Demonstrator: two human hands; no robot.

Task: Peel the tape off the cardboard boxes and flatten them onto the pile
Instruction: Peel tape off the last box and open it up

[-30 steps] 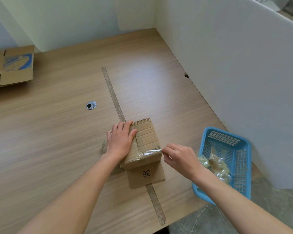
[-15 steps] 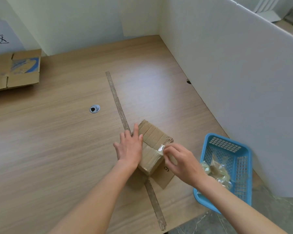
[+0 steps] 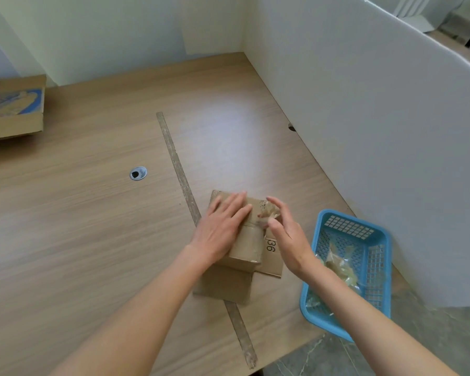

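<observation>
A small cardboard box (image 3: 247,246) marked "36" lies on the wooden table (image 3: 92,240), its bottom flaps spread out toward me. My left hand (image 3: 223,226) presses flat on its top with straight fingers. My right hand (image 3: 285,232) is at the box's right side and pinches a crumpled strip of clear tape (image 3: 269,211) lifted off the top seam. A pile of flattened cardboard (image 3: 14,107) lies at the table's far left.
A blue plastic basket (image 3: 347,272) with crumpled tape in it sits at the table's right edge, under my right forearm. White partition walls stand behind and to the right. A worn tape line (image 3: 182,180) runs across the table, with a metal grommet (image 3: 138,173) left of it.
The box has been turned so the "36" flap faces right. My right hand has pulled the tape farther along the top, away from me. My left hand has slid onto the top.
</observation>
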